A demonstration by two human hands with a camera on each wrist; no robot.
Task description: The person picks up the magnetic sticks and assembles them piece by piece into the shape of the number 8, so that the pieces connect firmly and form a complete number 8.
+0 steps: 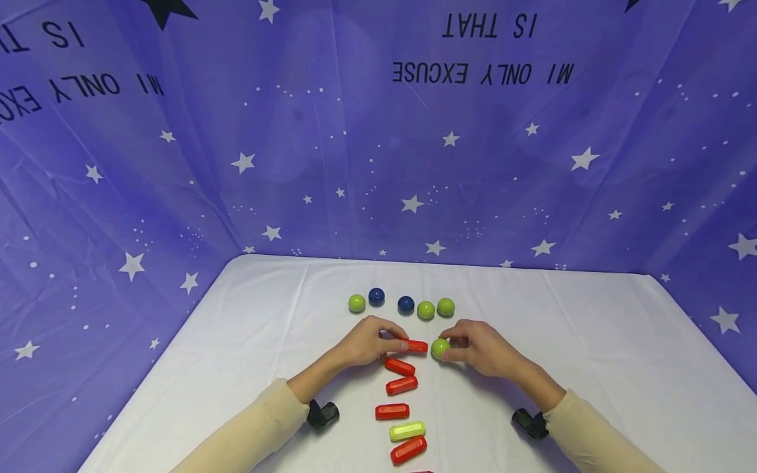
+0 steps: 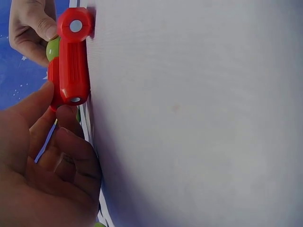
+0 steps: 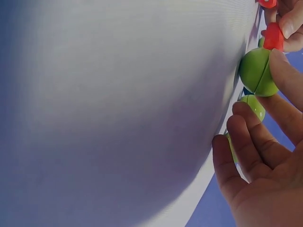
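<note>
My left hand (image 1: 370, 339) pinches a red magnetic stick (image 1: 418, 346) between thumb and fingers, its free end pointing right. Across a narrow gap, a green ball (image 1: 440, 349) is pinched in my right hand (image 1: 483, 347). In the right wrist view, the ball (image 3: 258, 72) sits close to the end of the red stick (image 3: 273, 37); whether they touch there cannot be told. Nearer the body lie other red sticks (image 1: 399, 366), and one in the left wrist view shows a silvery end (image 2: 75, 26).
Beyond the hands is a loose row of green balls (image 1: 357, 303) and blue balls (image 1: 376, 296). A yellow-green stick (image 1: 407, 431) lies among red sticks (image 1: 392, 412) toward the front. White cloth covers the table (image 1: 591, 341); a purple star-patterned curtain (image 1: 355, 164) hangs behind.
</note>
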